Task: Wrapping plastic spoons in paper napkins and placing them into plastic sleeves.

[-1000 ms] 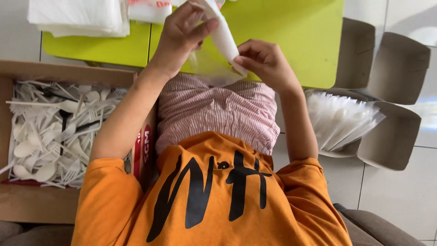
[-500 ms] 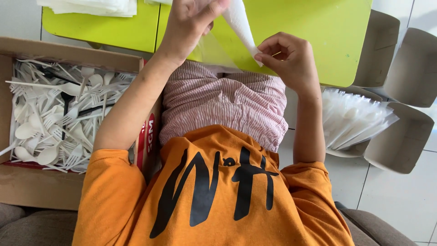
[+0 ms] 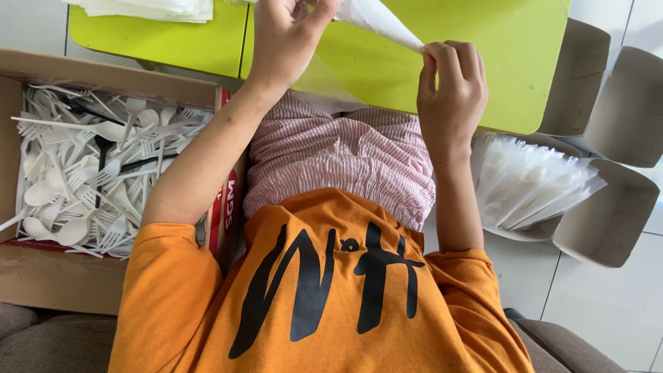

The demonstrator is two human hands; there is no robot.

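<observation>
A small packing workplace was suggested, likely the back room of a food business or a home set up for piecework. A large cardboard box [image 3: 41, 276] heaped with loose white plastic forks and spoons [image 3: 90, 173] was seen on one side, and a smaller carton filled with clear plastic sleeves [image 3: 532, 183] on the other, with further empty cardboard cartons [image 3: 628, 103] beside it. A low lime-green bench [image 3: 476, 76] carrying a stack of white napkins [image 3: 148, 8] was placed in front, over a pale tiled floor [image 3: 608, 304]. Grey cushioned seating [image 3: 55, 342] was visible at the bottom edge.
</observation>
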